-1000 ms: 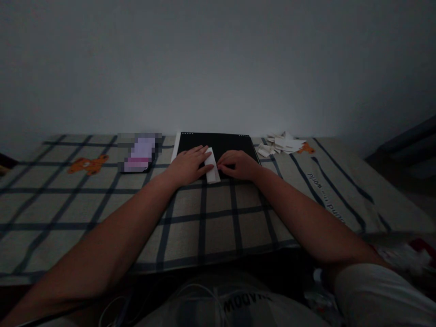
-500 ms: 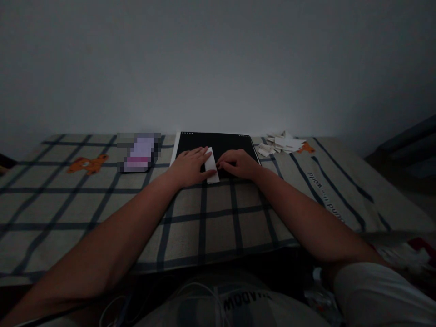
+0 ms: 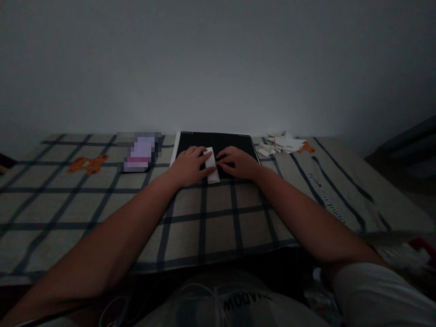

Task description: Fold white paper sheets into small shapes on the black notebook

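A narrow white strip of folded paper [image 3: 212, 165] lies on a black sheet or pad [image 3: 213, 139] with a row of small holes along its far edge. My left hand [image 3: 190, 165] rests over the paper's left side, its thumb and forefinger holding the strip down against the black surface. From the right, my right hand [image 3: 240, 162] brings its thumb and forefinger together at the strip's right edge. Those fingertips touch the edge, and the other fingers are curled in. The paper's left part is hidden under my left hand.
A phone [image 3: 139, 152] with a blurred, lit screen sits to the left. Torn or folded white paper pieces [image 3: 284, 143] are heaped at the right. A checked cloth [image 3: 218, 227] covers the table, which meets a plain wall [image 3: 218, 63]. Below its front edge runs a white cable [image 3: 200, 285].
My right thumb and forefinger have reached the paper's right edge, and the knuckles have risen slightly. The left fingers have bent a little more. The paper has hardly shifted.
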`<action>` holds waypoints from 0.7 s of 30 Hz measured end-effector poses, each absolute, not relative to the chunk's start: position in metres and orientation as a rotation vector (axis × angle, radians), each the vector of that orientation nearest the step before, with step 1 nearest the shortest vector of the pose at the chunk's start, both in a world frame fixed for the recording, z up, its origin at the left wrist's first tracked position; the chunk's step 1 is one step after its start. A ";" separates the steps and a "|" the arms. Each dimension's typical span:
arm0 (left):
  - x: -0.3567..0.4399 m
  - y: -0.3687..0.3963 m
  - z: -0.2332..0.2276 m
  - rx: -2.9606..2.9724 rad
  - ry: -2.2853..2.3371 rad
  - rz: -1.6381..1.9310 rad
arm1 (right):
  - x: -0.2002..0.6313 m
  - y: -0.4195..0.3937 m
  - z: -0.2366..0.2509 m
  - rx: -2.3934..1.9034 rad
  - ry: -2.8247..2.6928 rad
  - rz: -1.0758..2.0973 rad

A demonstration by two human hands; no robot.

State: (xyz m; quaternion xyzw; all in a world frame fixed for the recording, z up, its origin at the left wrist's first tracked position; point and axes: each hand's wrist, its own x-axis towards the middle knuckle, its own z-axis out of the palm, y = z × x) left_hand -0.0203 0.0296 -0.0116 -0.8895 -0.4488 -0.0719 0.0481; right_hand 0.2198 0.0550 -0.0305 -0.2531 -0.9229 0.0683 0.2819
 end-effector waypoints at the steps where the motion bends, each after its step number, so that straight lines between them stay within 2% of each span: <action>1: -0.022 0.031 -0.012 -2.722 -1.350 -0.224 | 0.220 0.055 -0.031 -0.673 -2.469 0.182; 21: -0.022 0.032 -0.014 -2.703 -1.379 -0.144 | 0.221 0.057 -0.033 -0.700 -2.470 0.225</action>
